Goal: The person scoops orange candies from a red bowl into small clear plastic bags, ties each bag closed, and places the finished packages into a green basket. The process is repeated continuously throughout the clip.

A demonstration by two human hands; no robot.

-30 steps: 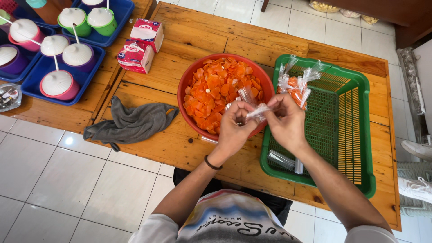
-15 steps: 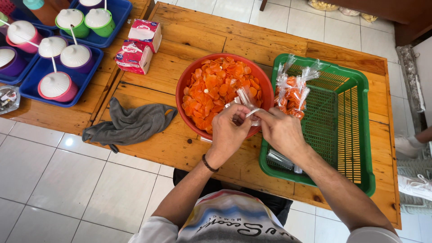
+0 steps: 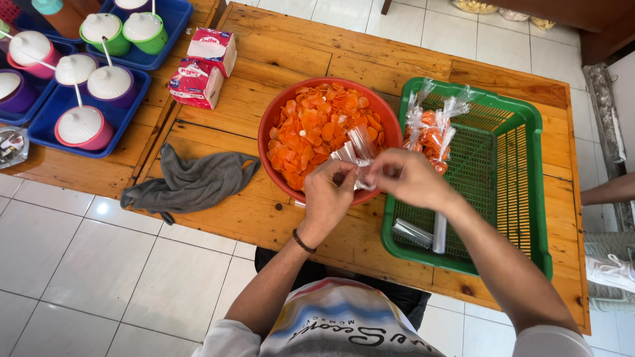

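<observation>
My left hand (image 3: 329, 198) and my right hand (image 3: 405, 177) meet over the near rim of a red bowl (image 3: 270, 125) full of orange chips (image 3: 317, 125). Both pinch the same small clear plastic bag (image 3: 357, 149), whose open top sticks up between the fingers. To the right stands a green plastic basket (image 3: 529, 165). Several filled, tied bags of orange chips (image 3: 430, 129) lie at its far left corner. Empty clear bags (image 3: 420, 233) lie at its near left.
A grey cloth (image 3: 192, 185) lies on the wooden table (image 3: 278, 46) left of the bowl. Two red-and-white tissue packs (image 3: 205, 66) sit behind it. Blue trays (image 3: 49, 112) hold lidded coloured pots at far left. Another person's arm (image 3: 608, 190) shows at the right edge.
Both hands have drawn left and nearer, from beside the basket's filled bags to over the bowl's near rim, still holding the clear bag.
</observation>
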